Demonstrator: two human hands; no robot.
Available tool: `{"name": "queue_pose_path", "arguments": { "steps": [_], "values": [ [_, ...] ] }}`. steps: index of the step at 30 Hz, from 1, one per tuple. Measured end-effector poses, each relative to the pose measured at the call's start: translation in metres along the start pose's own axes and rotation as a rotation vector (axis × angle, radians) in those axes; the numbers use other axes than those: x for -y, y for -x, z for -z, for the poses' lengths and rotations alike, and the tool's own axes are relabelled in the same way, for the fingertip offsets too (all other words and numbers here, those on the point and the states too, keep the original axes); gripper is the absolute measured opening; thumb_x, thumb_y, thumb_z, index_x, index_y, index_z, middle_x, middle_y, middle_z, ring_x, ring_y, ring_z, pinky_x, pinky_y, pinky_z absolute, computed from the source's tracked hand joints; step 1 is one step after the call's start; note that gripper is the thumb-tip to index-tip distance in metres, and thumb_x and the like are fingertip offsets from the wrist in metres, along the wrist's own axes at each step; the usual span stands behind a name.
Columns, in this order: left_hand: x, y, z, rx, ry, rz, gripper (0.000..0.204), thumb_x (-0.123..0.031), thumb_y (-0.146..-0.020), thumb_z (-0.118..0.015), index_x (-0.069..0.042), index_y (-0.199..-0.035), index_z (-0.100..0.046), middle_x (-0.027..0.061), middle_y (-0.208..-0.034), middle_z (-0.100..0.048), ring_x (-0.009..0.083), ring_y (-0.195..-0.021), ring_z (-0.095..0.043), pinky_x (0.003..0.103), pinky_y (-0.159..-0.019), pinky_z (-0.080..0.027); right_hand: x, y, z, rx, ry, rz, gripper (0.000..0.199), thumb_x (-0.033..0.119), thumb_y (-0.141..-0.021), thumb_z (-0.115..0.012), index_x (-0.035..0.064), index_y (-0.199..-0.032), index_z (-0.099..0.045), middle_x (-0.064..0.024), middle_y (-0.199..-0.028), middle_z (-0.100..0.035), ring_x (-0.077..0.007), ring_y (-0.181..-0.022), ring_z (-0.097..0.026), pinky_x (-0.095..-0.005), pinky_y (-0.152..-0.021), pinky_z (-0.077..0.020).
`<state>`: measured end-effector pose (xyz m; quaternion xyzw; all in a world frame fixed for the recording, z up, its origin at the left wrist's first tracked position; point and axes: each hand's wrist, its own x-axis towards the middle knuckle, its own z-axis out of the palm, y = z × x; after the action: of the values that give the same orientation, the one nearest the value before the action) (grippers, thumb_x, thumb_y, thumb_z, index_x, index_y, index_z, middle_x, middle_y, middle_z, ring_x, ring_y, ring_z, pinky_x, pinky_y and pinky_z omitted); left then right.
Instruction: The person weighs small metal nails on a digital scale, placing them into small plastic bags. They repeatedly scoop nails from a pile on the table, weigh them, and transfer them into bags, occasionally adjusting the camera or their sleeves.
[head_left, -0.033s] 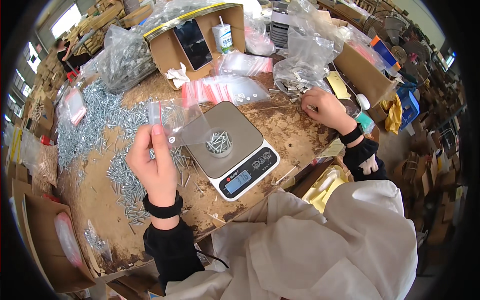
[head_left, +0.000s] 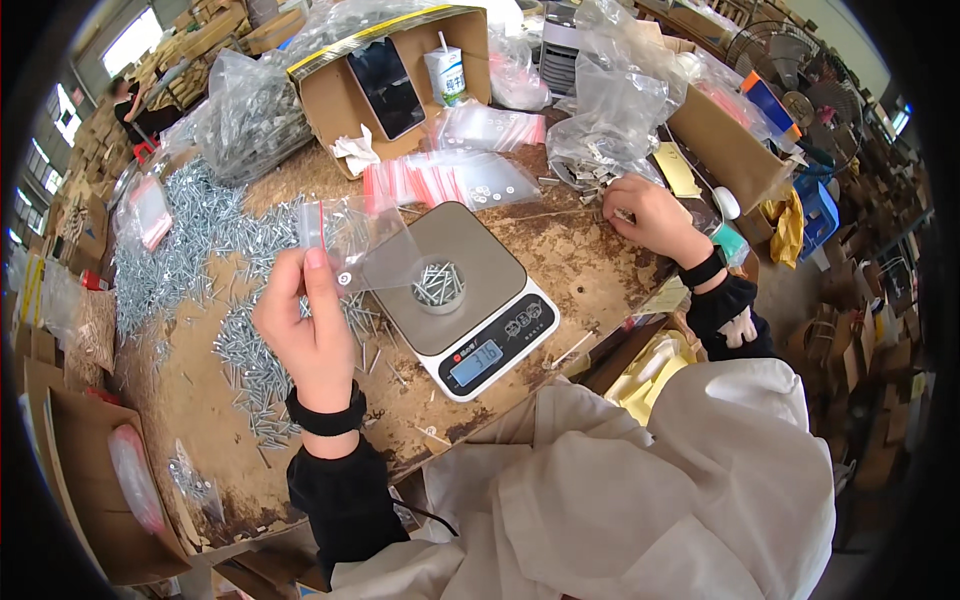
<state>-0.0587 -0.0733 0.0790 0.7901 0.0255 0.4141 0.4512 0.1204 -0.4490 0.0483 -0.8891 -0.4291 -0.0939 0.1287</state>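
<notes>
- Left hand [head_left: 308, 320] pinches a clear zip bag [head_left: 365, 235], its far end reaching over the digital scale [head_left: 475, 235].
- A round cup [head_left: 445, 306] of screws [head_left: 436, 282] sits on the platform.
- Right hand [head_left: 648, 217] curls near a plastic bag [head_left: 615, 115]; I cannot tell whether it grips anything.

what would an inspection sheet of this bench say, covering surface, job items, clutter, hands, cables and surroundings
Surface: worn, stained wooden table
Job items: digital scale bearing a small round cup of screws; loose screws heaped on the table to the left
Clutter: open cardboard box with phone and drink carton; clear bags before it
Left hand: pinches a zip bag, seen partly over the scale
Right hand: curled low near small pale pieces; whether it holds anything is unclear
Cables: thin dark cord by the left sleeve; cable or not, unclear
Surroundings: stacked cartons, a fan, a person at far left
</notes>
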Motion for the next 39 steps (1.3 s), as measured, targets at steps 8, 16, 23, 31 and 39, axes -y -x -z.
{"name": "queue_pose_path", "arguments": {
  "steps": [8, 16, 23, 31, 39],
  "values": [
    [0.002, 0.0, -0.002, -0.003, 0.02, 0.009, 0.023, -0.013, -0.101, -0.056, 0.001, -0.084, -0.06, 0.0025, -0.069, -0.06, 0.0085, -0.06, -0.053, 0.025, -0.057, -0.041, 0.002, -0.009, 0.003, 0.074, 0.013, 0.021, 0.012, 0.006, -0.069, -0.069, 0.006, -0.078, -0.062, -0.0088, -0.084, -0.062, -0.0318, -0.089, -0.06, -0.0418, -0.076, -0.0503],
    [0.009, -0.002, 0.0, 0.009, -0.026, -0.066, 0.021, -0.013, -0.099, -0.059, 0.0, -0.083, -0.058, 0.0047, -0.065, -0.056, 0.0099, -0.058, -0.047, 0.027, -0.055, -0.038, 0.01, -0.012, 0.001, -0.033, 0.046, -0.046, 0.015, 0.008, -0.063, -0.071, 0.0068, -0.074, -0.061, -0.0078, -0.078, -0.062, -0.0317, -0.086, -0.061, -0.0423, -0.072, -0.0506],
    [0.017, -0.003, 0.003, -0.011, -0.066, -0.076, 0.021, -0.012, -0.098, -0.06, 0.0, -0.081, -0.056, 0.0042, -0.063, -0.053, 0.0103, -0.056, -0.044, 0.027, -0.054, -0.037, 0.087, -0.056, 0.032, -0.046, -0.457, 0.207, 0.015, 0.001, -0.066, -0.071, 0.0033, -0.075, -0.06, -0.007, -0.079, -0.061, -0.0309, -0.087, -0.059, -0.0394, -0.081, -0.0488],
    [0.018, -0.004, 0.01, -0.035, -0.072, -0.057, 0.018, -0.01, -0.098, -0.061, 0.001, -0.084, -0.06, 0.0044, -0.064, -0.052, 0.0109, -0.058, -0.047, 0.027, -0.056, -0.039, 0.145, -0.124, 0.007, 0.123, -0.59, 0.571, 0.018, 0.001, -0.066, -0.073, 0.0045, -0.079, -0.061, -0.0076, -0.089, -0.063, -0.0335, -0.091, -0.059, -0.0426, -0.085, -0.0486],
    [-0.017, -0.001, 0.019, 0.182, 0.056, -0.038, 0.023, -0.013, -0.098, -0.06, 0.0, -0.079, -0.059, 0.0078, -0.063, -0.052, 0.0192, -0.053, -0.05, 0.032, -0.052, -0.038, 0.166, -0.124, 0.032, -0.172, -0.915, 0.444, 0.033, 0.01, -0.08, -0.074, 0.0008, -0.11, -0.063, -0.0138, -0.113, -0.062, -0.0332, -0.108, -0.058, -0.042, -0.096, -0.0461]
  ]
}}
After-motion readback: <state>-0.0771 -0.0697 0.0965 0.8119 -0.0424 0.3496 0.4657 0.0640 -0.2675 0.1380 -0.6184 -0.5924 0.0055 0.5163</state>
